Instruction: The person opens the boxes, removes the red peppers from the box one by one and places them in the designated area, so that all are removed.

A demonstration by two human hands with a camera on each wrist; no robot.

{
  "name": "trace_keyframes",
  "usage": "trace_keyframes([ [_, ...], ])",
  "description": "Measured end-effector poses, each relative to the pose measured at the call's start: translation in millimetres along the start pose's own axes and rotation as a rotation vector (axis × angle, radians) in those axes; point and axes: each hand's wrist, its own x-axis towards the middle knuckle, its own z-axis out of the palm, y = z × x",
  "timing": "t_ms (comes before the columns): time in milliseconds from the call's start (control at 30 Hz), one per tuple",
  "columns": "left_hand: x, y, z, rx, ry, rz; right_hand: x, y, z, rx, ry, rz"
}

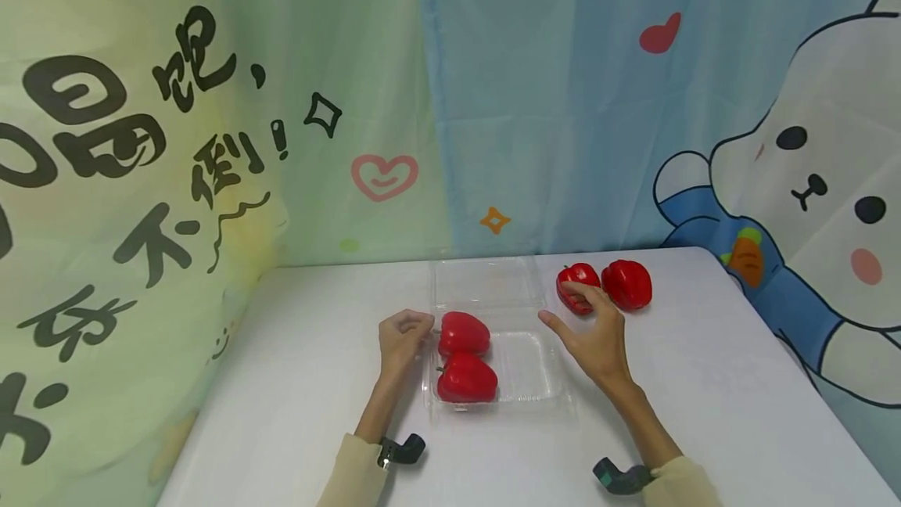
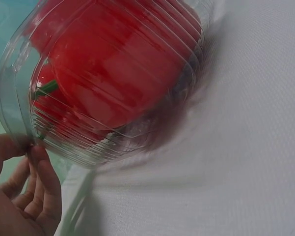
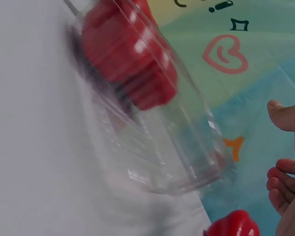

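My left hand (image 1: 403, 339) pinches the left rim of a clear plastic clamshell box (image 1: 531, 366) between thumb and fingers, as the left wrist view shows. Two red bell peppers, one farther (image 1: 464, 333) and one nearer (image 1: 468, 379), lie in the left half of the box's base; their green stems point left. My right hand (image 1: 598, 335) is raised to the right of the box, thumb and fingers spread apart, holding nothing. In the head view its fingertips overlap a third red pepper (image 1: 579, 271) on the table. Another red pepper (image 1: 628, 285) sits just right of that one.
The box's clear lid (image 1: 484, 282) lies folded back toward the rear. A white cloth covers the table (image 1: 317, 350). Behind its far edge hangs a printed curtain (image 1: 514, 100). A dark camera mount is strapped to each wrist.
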Motion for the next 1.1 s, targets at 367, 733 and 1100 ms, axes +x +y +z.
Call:
trace_keyframes([
  [367,0.1,-1.6,-0.6,-0.014,-0.011,0.009,-15.1,-13.9,15.1,0.015,-0.113,-0.032],
  [733,3.1,-2.5,0.4,-0.039,-0.015,0.013,-26.9,-36.4,25.1,0.054,-0.249,-0.068],
  [1100,1.5,-1.8,0.3,-0.035,-0.010,-0.005,-37.0,-52.2,31.5,0.109,-0.378,-0.106],
])
